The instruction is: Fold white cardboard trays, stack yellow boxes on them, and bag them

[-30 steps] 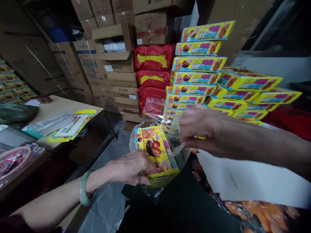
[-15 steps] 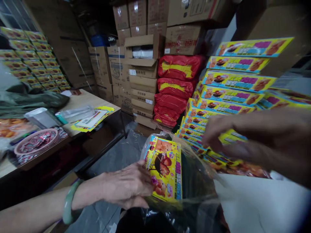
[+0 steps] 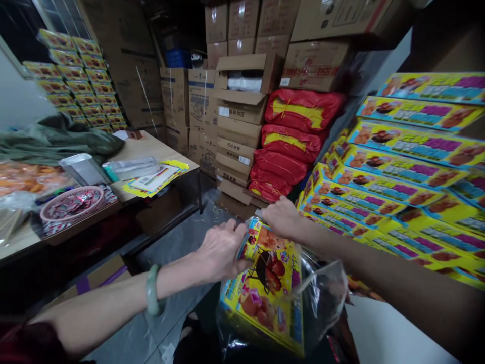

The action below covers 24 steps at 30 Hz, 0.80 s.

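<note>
A yellow printed box (image 3: 271, 283) lies inside a clear plastic bag (image 3: 326, 293) low in the middle of the view. My left hand (image 3: 223, 250), with a green bangle (image 3: 152, 290) on its wrist, has its fingers closed on the bag at the box's upper left edge. At the far end of the box, my right hand (image 3: 280, 216) grips the bag's edge. Loose plastic spreads out to the right of the box.
Stacked yellow boxes (image 3: 409, 139) rise at the right above a white surface (image 3: 390, 333). On the left table (image 3: 162, 146) stand a pink basket (image 3: 71, 205) and printed cards (image 3: 157, 179). Red bundles (image 3: 295, 111) and cartons (image 3: 237, 131) stand behind.
My right hand has moved left from beside the stack and taken hold of the bag. My left hand has shifted up along the box. The view has turned slightly right to left.
</note>
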Each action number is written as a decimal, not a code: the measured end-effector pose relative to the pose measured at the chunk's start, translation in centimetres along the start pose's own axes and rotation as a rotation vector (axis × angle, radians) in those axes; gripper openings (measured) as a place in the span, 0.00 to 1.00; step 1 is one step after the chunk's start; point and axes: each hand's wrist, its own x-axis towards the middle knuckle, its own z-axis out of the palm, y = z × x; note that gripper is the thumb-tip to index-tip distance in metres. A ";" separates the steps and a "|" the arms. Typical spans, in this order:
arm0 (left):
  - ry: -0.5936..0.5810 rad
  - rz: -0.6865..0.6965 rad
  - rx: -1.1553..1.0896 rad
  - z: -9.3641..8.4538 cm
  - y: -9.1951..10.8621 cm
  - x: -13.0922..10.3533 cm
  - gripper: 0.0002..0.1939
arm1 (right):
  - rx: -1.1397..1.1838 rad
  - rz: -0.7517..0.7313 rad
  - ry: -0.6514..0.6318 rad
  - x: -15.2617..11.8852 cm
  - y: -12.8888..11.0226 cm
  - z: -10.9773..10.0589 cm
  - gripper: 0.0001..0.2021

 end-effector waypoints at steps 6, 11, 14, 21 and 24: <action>-0.134 -0.108 0.127 0.4 -1.2 1.9 0.19 | -0.033 0.031 0.020 -0.1 2.2 -1.3 0.10; -0.054 -0.096 -0.029 -0.1 -1.8 1.9 0.07 | 0.001 0.160 0.223 -0.3 4.9 -3.0 0.13; 0.096 -0.093 -0.427 1.0 -2.2 1.8 0.06 | 0.169 0.371 0.371 -0.6 6.6 -3.5 0.15; 0.193 -0.152 -0.400 1.7 -1.7 2.9 0.14 | 0.431 0.422 0.417 -4.5 6.6 -2.7 0.35; 0.024 -0.033 -0.055 0.9 -0.5 4.6 0.24 | 0.233 0.366 0.462 -7.2 5.6 -2.7 0.36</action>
